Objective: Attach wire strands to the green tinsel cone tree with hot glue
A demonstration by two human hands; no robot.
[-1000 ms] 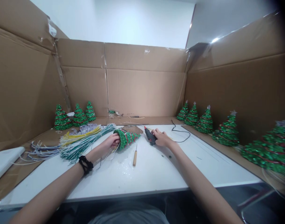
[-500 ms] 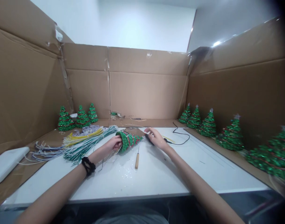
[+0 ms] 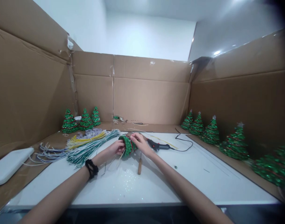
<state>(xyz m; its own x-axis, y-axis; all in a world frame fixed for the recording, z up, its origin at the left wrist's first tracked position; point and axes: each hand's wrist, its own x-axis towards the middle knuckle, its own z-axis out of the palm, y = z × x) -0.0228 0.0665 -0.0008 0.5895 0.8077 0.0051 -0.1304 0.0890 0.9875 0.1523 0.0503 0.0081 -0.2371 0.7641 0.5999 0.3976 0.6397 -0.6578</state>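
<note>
A small green sequinned Christmas tree with red bands [image 3: 127, 145] lies on its side above the white table [image 3: 156, 183]. My left hand [image 3: 116, 147] grips its wide base, thin wires trailing under it. My right hand [image 3: 139, 143] holds the tree's narrow end from the right, fingers wrapped over it. A black glue gun with a red tip [image 3: 157, 145] lies on the table just right of my right hand, its black cord [image 3: 184, 140] looping away. A wooden-handled awl [image 3: 140, 165] rests on the table below the tree.
Bundles of green, yellow and white wires [image 3: 86, 146] spread at the left. A white flat box [image 3: 7, 165] sits at the far left. Finished trees stand at the back left [image 3: 83, 119] and along the right cardboard wall [image 3: 211, 127]. Cardboard walls enclose the table on three sides.
My right hand let go of the glue gun, which now lies on the table, and moved left onto the tree's narrow end. The left hand kept its grip on the base.
</note>
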